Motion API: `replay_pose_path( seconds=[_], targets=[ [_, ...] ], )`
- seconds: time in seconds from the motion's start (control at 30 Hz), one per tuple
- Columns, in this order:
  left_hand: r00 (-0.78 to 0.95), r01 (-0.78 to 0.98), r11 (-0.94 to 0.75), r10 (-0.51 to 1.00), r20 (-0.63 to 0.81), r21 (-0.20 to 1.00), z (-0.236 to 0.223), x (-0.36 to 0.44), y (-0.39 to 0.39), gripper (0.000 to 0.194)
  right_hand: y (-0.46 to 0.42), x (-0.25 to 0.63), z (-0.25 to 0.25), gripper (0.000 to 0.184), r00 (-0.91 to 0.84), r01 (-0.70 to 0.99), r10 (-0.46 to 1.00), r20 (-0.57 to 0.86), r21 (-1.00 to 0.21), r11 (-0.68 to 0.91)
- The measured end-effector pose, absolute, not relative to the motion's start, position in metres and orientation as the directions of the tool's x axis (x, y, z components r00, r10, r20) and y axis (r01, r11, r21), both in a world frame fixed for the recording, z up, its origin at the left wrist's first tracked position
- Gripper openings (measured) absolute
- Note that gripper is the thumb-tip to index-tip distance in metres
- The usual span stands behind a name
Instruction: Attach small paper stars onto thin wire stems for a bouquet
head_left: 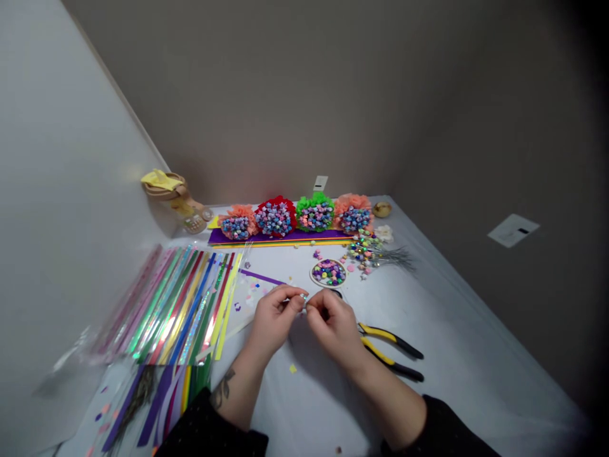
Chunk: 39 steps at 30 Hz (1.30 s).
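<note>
Left hand (273, 319) and right hand (334, 325) | both nearly closed, fingertips pinching one small shiny piece (302, 296) | piece was held above the white table (457, 368), near the round dish of paper stars (328, 273), yellow-handled pliers (390, 349) at right
</note>
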<state>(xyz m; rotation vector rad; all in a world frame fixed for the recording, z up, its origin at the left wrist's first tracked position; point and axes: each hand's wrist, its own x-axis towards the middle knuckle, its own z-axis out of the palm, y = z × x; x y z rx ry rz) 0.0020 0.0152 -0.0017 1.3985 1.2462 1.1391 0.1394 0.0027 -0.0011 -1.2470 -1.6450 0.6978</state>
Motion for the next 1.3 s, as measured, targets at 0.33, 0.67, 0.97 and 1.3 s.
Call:
replay_pose_path(
  seconds=[0.33, 0.67, 0.97, 1.3],
  targets=[
    [0.055, -0.084, 0.119, 0.992, -0.114, 0.989, -0.009, 0.006, 0.015, 0.024, 0.003, 0.138, -0.003, 0.011, 0.006, 0.350, 0.973, 0.229, -0.912, 0.213],
    [0.068, -0.083, 0.024, 0.998, -0.018, 0.996, -0.003, 0.004, 0.016, 0.019, 0.008, 0.137, 0.001, 0.011, -0.079, 0.089, 0.997, -0.008, -0.996, 0.000],
    [-0.016, -0.075, 0.048, 0.999, -0.050, 0.996, -0.005, 0.001, 0.020, 0.020, 0.007, 0.136, -0.002, 0.013, -0.097, 0.152, 0.995, 0.014, -0.988, 0.028],
    [0.009, -0.023, 0.081, 0.997, -0.081, 0.996, 0.000, 0.001, 0.018, 0.021, 0.007, 0.140, 0.002, 0.011, -0.036, 0.251, 0.995, 0.098, -0.962, 0.104]
  ],
)
